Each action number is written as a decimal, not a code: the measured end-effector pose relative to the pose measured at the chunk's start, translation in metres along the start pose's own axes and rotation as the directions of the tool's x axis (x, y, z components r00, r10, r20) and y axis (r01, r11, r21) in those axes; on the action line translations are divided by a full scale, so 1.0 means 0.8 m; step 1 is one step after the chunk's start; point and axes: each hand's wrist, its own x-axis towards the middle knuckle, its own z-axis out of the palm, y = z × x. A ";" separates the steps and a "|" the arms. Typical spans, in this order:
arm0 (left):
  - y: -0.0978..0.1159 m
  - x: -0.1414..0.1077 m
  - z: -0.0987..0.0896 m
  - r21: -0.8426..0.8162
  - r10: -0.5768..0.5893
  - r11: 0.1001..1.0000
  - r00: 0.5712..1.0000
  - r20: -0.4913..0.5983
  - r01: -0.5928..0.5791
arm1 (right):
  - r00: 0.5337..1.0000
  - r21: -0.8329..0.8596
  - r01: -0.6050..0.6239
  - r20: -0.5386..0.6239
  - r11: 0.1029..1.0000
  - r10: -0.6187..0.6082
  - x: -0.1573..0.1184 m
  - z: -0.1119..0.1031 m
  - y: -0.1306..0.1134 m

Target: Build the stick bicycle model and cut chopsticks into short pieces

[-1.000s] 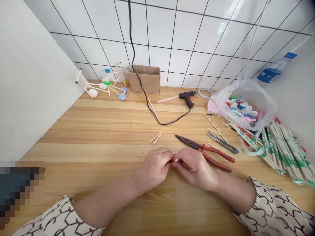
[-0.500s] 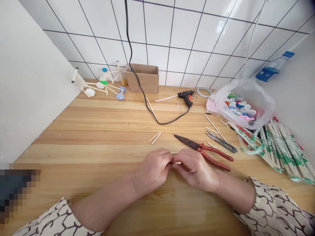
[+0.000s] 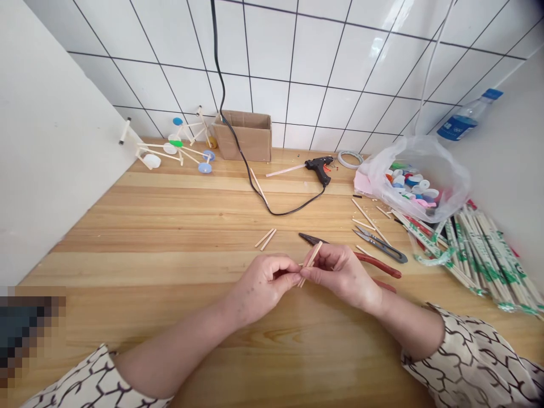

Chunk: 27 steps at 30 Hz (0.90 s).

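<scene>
Short wooden sticks [image 3: 315, 254] stand up at a slant between the fingertips of my right hand [image 3: 346, 277], which are pinched round them. My left hand [image 3: 266, 283] is closed, thumb and forefinger pressed together at the lower end of these sticks; the sticks' ends there are partly covered. Beneath my right hand lie pliers with red handles [image 3: 378, 263], their dark jaws pointing left and their joint hidden. Two short sticks [image 3: 266, 239] rest on the wooden table [image 3: 191, 269] beyond my left hand.
Grey snips [image 3: 382, 245] and loose sticks lie right of the pliers. Behind are a black glue gun [image 3: 319, 169] with its cable, a cardboard box [image 3: 244, 136], stick frames with caps [image 3: 176, 144], a bag of caps [image 3: 419, 181], wrapped sticks [image 3: 488, 258] and a bottle [image 3: 463, 122].
The sticks have swung up into view between my fingertips. My right hand has turned and shifted slightly right, covering the pliers' joint. The whole view has shifted a little.
</scene>
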 end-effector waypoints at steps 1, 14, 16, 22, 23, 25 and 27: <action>0.002 0.000 -0.002 -0.038 -0.035 0.999 0.999 0.021 0.035 | 1.000 0.039 -0.022 0.007 0.999 0.022 0.001 -0.001 0.000; 0.001 0.001 -0.004 -0.139 -0.162 0.975 0.981 0.104 0.176 | 0.995 0.092 -0.097 0.003 0.991 0.097 -0.003 0.003 -0.007; 0.003 0.001 -0.006 -0.159 -0.143 0.974 0.983 0.112 0.160 | 0.991 0.195 -0.133 0.012 0.972 0.134 0.000 0.001 -0.008; 0.006 0.000 -0.010 -0.344 -0.020 0.936 0.990 0.143 0.069 | 0.961 0.511 -0.254 0.034 0.821 0.276 0.007 -0.007 -0.005; 0.005 0.000 -0.010 -0.381 0.008 0.923 0.987 0.158 0.053 | 0.958 0.538 -0.256 0.030 0.803 0.285 0.008 -0.008 -0.004; 0.003 -0.002 -0.008 -0.434 0.064 0.901 0.984 0.168 0.015 | 0.956 0.585 -0.251 0.025 0.771 0.292 0.008 -0.008 -0.003; 0.002 -0.003 -0.007 -0.433 0.103 0.901 0.985 0.141 -0.032 | 0.954 0.623 -0.252 0.032 0.741 0.298 0.008 -0.008 -0.003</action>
